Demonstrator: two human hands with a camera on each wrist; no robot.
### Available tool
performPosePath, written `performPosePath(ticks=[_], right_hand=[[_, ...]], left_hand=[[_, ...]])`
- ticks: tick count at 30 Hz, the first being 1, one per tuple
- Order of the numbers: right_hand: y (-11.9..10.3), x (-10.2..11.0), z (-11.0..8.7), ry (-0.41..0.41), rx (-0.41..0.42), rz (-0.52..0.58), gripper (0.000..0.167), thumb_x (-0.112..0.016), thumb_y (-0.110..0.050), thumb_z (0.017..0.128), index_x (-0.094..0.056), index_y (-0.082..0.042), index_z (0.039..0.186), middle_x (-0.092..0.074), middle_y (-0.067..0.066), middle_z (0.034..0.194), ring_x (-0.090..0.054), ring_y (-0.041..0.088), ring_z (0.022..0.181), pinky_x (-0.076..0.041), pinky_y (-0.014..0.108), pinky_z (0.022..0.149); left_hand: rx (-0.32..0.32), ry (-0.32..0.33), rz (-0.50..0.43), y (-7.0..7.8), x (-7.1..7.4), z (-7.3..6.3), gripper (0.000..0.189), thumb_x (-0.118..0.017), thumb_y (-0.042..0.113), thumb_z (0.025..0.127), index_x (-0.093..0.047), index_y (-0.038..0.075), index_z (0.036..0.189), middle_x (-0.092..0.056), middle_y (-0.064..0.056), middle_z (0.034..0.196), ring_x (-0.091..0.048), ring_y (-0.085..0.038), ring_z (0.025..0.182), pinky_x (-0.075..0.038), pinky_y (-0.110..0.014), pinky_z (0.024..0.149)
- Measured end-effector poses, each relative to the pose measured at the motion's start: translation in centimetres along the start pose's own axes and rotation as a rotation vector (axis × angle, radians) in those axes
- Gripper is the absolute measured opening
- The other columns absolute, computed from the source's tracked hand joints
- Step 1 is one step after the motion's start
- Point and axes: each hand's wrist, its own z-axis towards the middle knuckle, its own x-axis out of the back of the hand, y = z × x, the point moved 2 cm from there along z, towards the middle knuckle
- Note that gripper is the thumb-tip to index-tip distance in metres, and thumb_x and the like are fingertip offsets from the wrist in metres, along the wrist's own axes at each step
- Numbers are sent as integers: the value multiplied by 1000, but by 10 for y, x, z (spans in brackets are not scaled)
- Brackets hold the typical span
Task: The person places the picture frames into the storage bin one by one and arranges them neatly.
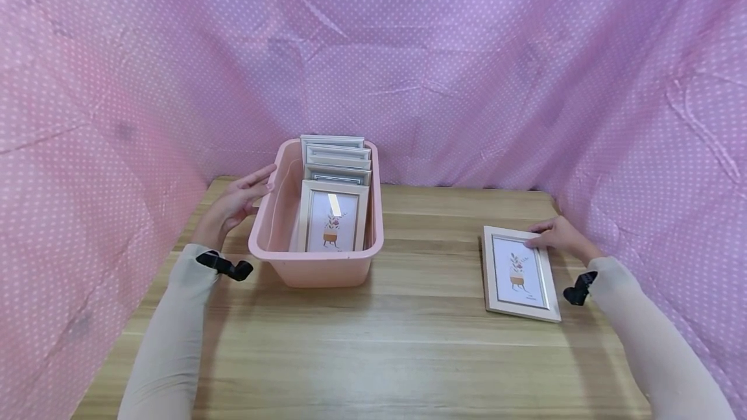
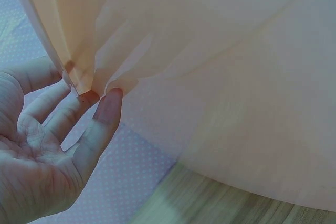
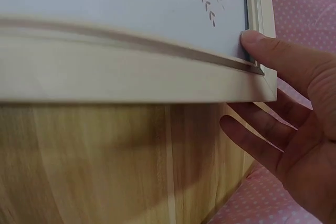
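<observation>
My right hand [image 1: 559,238] pinches a cream picture frame [image 1: 550,277] by its far right corner, close over the table. The thumb [image 3: 257,43] presses on the front and the other fingers reach below the edge. Its print shows flowers in an orange pot on legs. At the left, my left hand [image 1: 233,203] touches the outer side of a pink plastic tub [image 1: 318,271] near the rim, its fingers [image 2: 86,145] fairly straight against the wall. Inside the tub, several picture frames [image 1: 338,152] lean in a row; the front one [image 1: 350,225] shows a similar print.
Both the tub and the hands are over a wood-grain table [image 1: 420,342]. A pink dotted cloth [image 1: 443,83] hangs behind the table and along both sides. Black straps [image 1: 224,266] circle the wrists.
</observation>
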Motion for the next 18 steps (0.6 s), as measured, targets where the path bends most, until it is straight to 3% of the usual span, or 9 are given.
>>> performPosePath(ticks=[6,18], right_hand=[[-6,1,1,-15,-8,106,58,-83,-24,87,-64,11,128,-75,21,111,-68,5,77,-61,30,70],[-15,10,4,-43,3,175,56,-85,-13,83,-62,15,126,-76,14,109,-68,6,78,-62,29,70]], left_hand=[[-6,-6,9,0,0,1,66,-56,16,106,-25,20,163,-9,-5,173,-58,8,110,-58,-23,82],[-10,-5,19,1,-1,-1,66,-56,16,106,-25,19,163,-11,-5,173,-59,7,110,-58,-23,82]])
